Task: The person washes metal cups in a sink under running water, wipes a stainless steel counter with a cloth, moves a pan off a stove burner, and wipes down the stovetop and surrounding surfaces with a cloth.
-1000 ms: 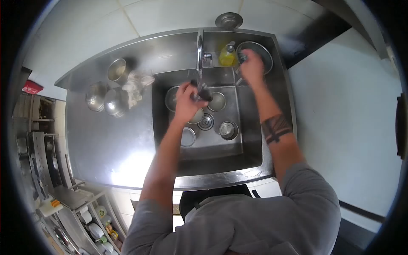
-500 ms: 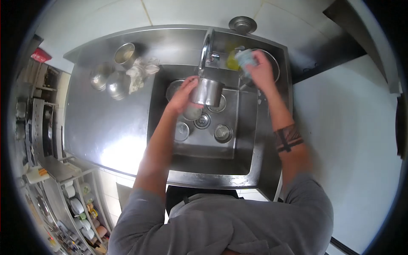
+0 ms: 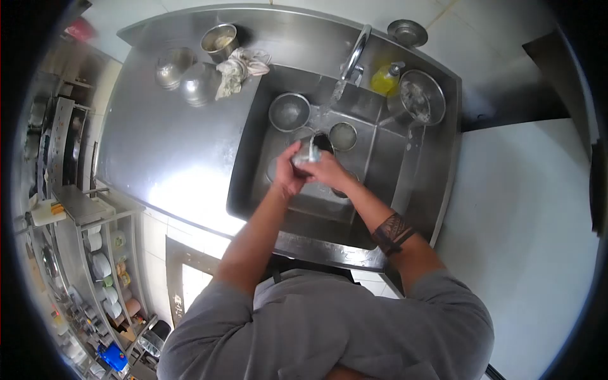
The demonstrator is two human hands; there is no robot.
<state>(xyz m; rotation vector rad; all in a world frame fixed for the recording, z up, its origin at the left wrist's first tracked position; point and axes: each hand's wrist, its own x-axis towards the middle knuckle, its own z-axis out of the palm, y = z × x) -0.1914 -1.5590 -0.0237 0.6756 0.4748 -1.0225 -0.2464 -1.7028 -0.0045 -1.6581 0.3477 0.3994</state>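
Silvery metal shows in the cup (image 3: 304, 154) held above the sink (image 3: 387, 170) between the left hand (image 3: 290, 170), grasping its side, and the right hand (image 3: 326, 170), equally close and gripping a pale sponge (image 3: 314, 152) against it, the cup's long axis too blurred to tell.

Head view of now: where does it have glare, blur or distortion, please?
In the head view, white glare washes out the near part of the steel counter; in the head view, straight edges bow and the corners go black; in the head view, the red object at upper left looks blurred, too soft to identify.
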